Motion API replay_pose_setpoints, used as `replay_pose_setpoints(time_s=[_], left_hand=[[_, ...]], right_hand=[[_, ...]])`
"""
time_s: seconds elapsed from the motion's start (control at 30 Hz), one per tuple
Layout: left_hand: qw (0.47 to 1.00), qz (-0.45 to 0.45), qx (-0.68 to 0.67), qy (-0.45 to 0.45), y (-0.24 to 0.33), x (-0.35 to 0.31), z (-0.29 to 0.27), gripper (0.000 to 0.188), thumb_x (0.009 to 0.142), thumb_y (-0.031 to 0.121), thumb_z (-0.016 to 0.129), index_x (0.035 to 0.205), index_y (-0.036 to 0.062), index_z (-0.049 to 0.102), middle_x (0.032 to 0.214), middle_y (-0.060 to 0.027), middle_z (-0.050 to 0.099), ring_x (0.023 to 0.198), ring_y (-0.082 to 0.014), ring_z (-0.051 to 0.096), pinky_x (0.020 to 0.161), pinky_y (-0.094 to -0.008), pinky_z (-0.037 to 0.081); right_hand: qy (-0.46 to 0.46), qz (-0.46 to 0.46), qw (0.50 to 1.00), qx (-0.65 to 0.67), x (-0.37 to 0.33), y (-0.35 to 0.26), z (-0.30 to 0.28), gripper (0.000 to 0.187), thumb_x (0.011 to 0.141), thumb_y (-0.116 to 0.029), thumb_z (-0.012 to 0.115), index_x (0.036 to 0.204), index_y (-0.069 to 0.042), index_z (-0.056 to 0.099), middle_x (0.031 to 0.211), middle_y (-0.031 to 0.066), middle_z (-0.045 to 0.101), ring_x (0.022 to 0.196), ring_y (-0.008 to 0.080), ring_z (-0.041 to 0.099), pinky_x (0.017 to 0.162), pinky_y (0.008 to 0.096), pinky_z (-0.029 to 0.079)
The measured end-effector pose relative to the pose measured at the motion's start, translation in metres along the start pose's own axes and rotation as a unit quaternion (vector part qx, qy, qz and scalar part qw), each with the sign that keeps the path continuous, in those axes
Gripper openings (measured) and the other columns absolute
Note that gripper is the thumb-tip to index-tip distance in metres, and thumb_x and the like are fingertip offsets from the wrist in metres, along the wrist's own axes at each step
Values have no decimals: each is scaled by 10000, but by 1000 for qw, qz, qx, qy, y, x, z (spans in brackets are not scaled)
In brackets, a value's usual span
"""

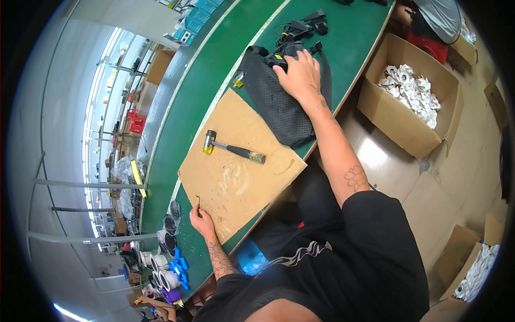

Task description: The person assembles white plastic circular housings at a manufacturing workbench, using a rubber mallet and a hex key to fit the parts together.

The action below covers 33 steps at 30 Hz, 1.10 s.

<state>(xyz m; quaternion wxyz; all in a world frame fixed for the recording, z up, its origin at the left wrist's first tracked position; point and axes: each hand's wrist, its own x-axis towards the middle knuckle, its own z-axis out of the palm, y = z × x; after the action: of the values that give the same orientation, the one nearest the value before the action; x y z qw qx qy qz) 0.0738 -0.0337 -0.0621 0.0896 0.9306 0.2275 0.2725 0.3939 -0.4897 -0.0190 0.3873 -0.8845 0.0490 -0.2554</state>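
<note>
Black mesh bag (pixel 279 104), soft, light, floppy (best gripped at its strapped top), lies under right hand (pixel 301 74) with fingers spread flat; left hand (pixel 201 217) pinches small bent hook (pixel 198 200).

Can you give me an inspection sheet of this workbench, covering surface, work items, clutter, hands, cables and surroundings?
Surface: green bench with a brown board lying at its near edge.
Work items: black mesh bag on the bench, overlapping the board's far corner; small bent pin at the board's near corner.
Clutter: hammer lying flat on the board; blue and white parts at the bench's left end.
Hands: left hand pinches the pin; right hand rests on the bag.
Cables: black cable by dark gear beyond the bag.
Surroundings: open box of white parts on the floor to the right; another box nearer.
</note>
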Motion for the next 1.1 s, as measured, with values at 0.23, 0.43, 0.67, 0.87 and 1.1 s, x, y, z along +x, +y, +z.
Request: replay_pose_setpoints(time_s=[0.23, 0.43, 0.67, 0.87, 1.1], left_hand=[[999, 34, 2, 31, -8, 0, 4, 225, 878, 42, 568, 1063, -32, 674, 1028, -175, 655, 921, -309, 637, 802, -365, 507], [1000, 26, 10, 12, -1, -1, 3, 233, 879, 56, 571, 1075, -25, 667, 1075, -177, 650, 1022, -350, 600, 901, -421, 477], [999, 13, 14, 26, 5, -1, 0, 214, 883, 54, 572, 1060, -11, 672, 1058, -167, 649, 1009, -347, 598, 886, -418, 481], [999, 13, 2, 40, 5, -1, -4, 192, 879, 55, 575, 1038, -7, 663, 1030, -160, 641, 990, -337, 599, 873, -398, 482], [999, 13, -6, 35, 10, 3, -10, 216, 868, 55, 581, 1058, -3, 666, 1050, -142, 636, 1019, -332, 583, 899, -407, 472]], right_hand=[[60, -3, 996, 59, -10, 4, 5, 407, 838, -384, 687, 1116, -90, 726, 1275, 204, 594, 1326, 347, 435, 1109, 452, 297], [56, 6, 998, 22, -7, 0, 7, 420, 833, -391, 682, 1143, -109, 712, 1240, 193, 604, 1299, 350, 447, 1073, 507, 312], [17, -1, 999, -48, 0, -10, 6, 453, 838, -435, 660, 1163, -121, 696, 1240, 188, 596, 1262, 355, 459, 1034, 523, 340], [-2, 0, 998, -55, 1, -11, 8, 450, 833, -422, 641, 1165, -124, 701, 1237, 174, 608, 1229, 333, 506, 1034, 492, 363], [-3, -4, 997, -74, 3, -11, 8, 459, 837, -432, 644, 1174, -126, 697, 1213, 161, 640, 1191, 346, 541, 1018, 479, 396]])
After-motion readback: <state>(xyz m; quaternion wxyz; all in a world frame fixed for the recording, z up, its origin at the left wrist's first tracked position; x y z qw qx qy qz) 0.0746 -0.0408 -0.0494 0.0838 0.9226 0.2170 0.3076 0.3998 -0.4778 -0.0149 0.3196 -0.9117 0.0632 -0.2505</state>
